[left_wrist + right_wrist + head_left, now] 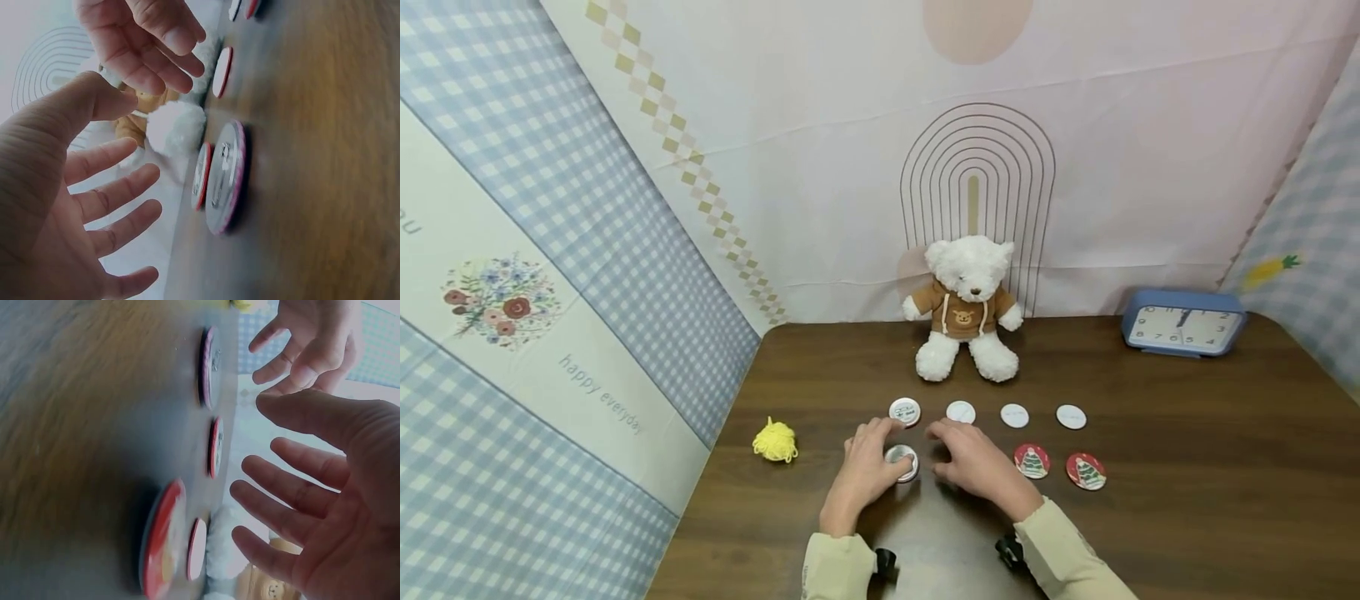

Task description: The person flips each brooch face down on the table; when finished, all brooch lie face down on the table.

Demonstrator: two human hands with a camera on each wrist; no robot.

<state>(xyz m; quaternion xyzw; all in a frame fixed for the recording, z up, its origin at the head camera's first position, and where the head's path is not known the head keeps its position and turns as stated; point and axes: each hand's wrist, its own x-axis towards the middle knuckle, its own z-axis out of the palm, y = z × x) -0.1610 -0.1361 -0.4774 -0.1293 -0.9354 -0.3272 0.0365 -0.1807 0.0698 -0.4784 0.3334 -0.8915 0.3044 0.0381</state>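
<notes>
My left hand point(870, 467) hovers with spread, gently bent fingers beside a round badge point(902, 463) lying pin side up; its thumb overlaps that badge in the head view. The pin and silver back of this badge point(226, 178) show in the left wrist view, apart from the fingers. Behind it lies a second pin-side-up badge point(905, 412). Facing the left hand, my right hand point(973, 458) holds nothing, its fingers loosely bent above the table. It partly covers a white disc point(961, 415). A red badge point(164, 540) lies below it in the right wrist view.
Two more white discs point(1014, 416) sit to the right, behind two red badges with green trees point(1032, 461). A yellow yarn ball point(775, 441) lies at left. A white teddy bear point(970, 308) and a blue clock point(1184, 323) stand along the table's back.
</notes>
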